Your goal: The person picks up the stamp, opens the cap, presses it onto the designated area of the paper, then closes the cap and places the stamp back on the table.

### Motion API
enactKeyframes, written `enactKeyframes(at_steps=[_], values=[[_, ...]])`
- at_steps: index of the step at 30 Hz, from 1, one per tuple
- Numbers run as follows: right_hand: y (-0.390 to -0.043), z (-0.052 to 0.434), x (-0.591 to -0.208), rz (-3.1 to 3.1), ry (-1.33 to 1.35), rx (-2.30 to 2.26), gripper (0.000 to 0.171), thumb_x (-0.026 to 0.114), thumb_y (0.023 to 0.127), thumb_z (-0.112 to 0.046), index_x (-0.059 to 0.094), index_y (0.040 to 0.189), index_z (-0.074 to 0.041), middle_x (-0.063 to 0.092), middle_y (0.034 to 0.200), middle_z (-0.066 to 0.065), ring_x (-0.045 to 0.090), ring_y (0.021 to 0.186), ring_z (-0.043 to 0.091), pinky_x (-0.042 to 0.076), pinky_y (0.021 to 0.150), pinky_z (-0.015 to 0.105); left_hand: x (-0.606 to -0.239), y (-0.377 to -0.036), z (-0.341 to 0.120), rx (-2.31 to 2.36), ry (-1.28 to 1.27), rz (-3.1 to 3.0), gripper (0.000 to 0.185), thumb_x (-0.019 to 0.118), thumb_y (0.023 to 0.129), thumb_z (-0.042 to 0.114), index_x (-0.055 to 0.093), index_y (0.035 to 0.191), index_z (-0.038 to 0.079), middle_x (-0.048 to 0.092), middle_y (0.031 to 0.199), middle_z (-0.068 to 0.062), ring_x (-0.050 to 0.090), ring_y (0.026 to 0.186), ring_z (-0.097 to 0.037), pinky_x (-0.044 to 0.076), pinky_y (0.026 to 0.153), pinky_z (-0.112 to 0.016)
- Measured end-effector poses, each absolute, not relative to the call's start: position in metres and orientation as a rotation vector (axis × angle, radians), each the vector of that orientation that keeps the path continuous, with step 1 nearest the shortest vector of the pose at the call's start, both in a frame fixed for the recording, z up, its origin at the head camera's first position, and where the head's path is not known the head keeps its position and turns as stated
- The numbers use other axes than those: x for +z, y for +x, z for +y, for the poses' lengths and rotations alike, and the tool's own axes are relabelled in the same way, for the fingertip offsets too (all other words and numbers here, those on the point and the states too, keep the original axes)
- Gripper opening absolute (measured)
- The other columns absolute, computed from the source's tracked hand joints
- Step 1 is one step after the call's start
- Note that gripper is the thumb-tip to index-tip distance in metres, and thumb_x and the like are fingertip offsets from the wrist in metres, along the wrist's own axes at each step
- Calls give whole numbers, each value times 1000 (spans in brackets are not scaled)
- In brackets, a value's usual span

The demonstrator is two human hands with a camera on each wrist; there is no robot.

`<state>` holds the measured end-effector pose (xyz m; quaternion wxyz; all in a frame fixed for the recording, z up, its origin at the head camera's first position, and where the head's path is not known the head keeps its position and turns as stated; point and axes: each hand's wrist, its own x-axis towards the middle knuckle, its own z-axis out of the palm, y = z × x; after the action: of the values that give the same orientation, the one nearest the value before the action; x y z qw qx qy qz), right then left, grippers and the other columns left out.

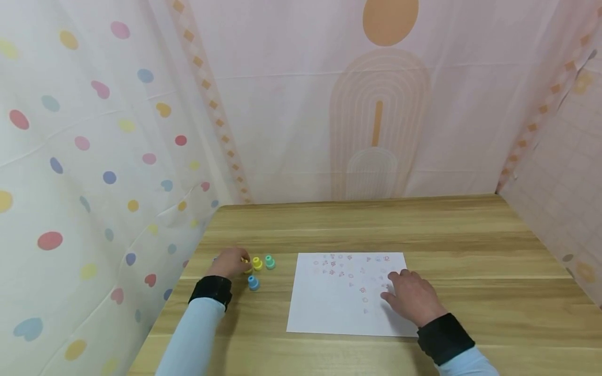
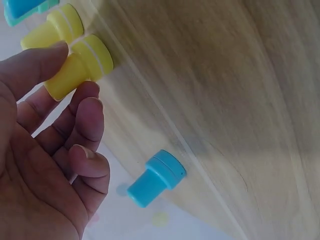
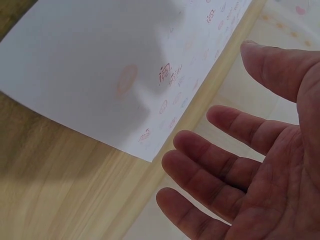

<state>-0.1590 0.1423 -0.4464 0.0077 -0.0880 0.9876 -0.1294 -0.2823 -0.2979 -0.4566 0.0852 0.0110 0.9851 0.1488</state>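
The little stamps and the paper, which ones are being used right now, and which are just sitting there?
In use:
left hand pinching a yellow stamp
paper with stamp marks, under the right hand

Just sitting on the table:
second yellow stamp
green stamp
blue stamp

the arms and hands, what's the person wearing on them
Both arms are in long pale blue sleeves, the left sleeve and the right sleeve. Each wrist carries a wide black band. The left hand and right hand are bare, with no gloves or rings visible.
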Motion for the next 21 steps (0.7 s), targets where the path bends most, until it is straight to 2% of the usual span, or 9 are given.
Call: enactKeyframes(at_steps=[4, 12, 21], values=[[-159, 142, -447, 3093, -279, -413, 45, 80, 84, -29, 66, 114, 2, 63, 96, 18, 54, 78, 28, 53, 75, 46, -455, -281, -296, 420, 45, 2956, 14, 69, 91, 16, 70, 99, 5, 67, 93, -8, 57, 81, -24, 49, 77, -45], [-159, 142, -449, 3090, -270, -418, 44, 79, 84, -28, 66, 114, 2, 63, 96, 18, 53, 78, 28, 53, 75, 46, -440, -280, -294, 309, 41, 3044, 21, 67, 94, 18, 70, 105, 0, 68, 99, -13, 62, 87, -28, 52, 79, -47], [-158, 142, -448, 3090, -276, -402, 44, 80, 84, -28, 66, 112, 2, 63, 93, 18, 52, 76, 27, 53, 72, 44, -421, -280, -285, 317, 28, 3077, 24, 65, 93, 14, 68, 111, -3, 68, 106, -19, 63, 94, -33, 51, 83, -50]])
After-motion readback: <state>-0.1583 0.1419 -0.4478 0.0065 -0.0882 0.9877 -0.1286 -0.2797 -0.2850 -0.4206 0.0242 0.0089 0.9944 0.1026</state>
